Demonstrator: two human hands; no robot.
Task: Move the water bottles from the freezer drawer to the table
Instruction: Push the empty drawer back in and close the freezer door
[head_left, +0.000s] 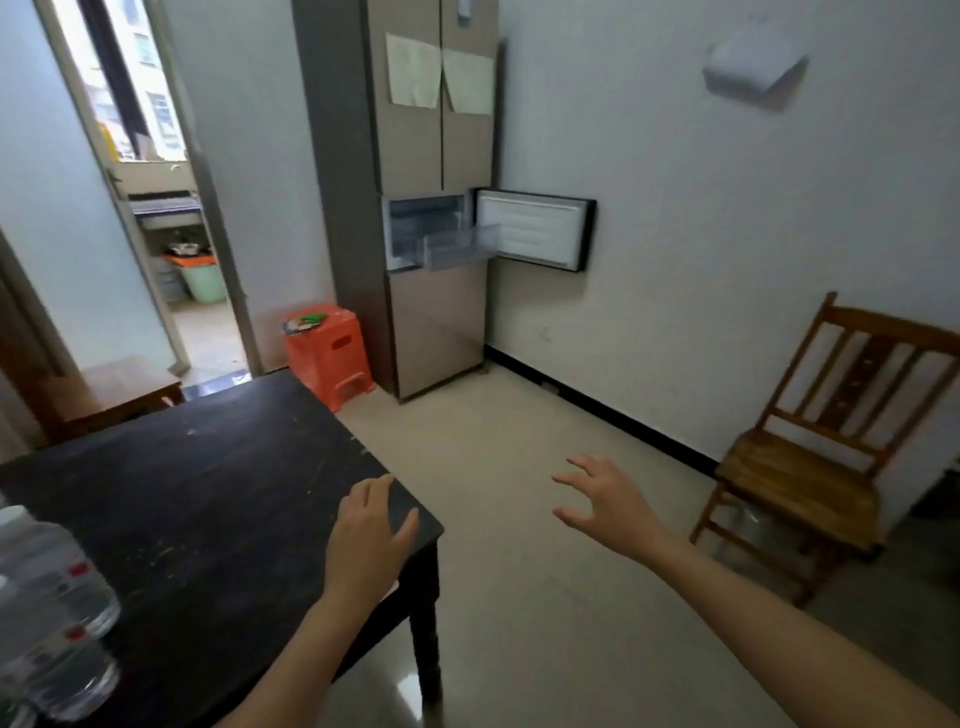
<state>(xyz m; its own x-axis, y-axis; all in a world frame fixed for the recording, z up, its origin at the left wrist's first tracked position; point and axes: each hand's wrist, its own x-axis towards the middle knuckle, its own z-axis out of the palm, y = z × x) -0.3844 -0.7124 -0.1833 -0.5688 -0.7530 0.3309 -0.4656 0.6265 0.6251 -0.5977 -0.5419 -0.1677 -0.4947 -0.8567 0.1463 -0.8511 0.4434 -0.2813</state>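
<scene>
Left hand: I am seeing the left hand (371, 530) lying palm down at the near right corner of the desk (208, 467), with its fingers relaxed and slightly bent and holding nothing.
Right hand: the right hand (605, 501) is hovering in the air over the floor (519, 415), just off the desk's edge and near the left hand. Its fingers are spreading wide, a little hooked, and gripping nothing.
Water bottles: the water bottles (52, 597) are sitting on the desk at its near left, crowding together at the lower left edge of my view. They are clear, with red marks on the labels and one white cap showing. I am counting at least two, and blur is keeping me from telling whether they are standing or lying.
Freezer drawer: the freezer drawer (457, 249) is standing pulled out of the fridge (415, 156) across the room, well apart from both hands. I am not making out what is inside it.
Freezer door: the freezer door (535, 228) is hanging open to the right of the drawer, toward the wall.
Stool: an orange stool (330, 353) is standing just beside the fridge, between it and the desk's far corner.
Chair: a wooden chair (810, 457) is standing by the right wall, well apart from the desk.
</scene>
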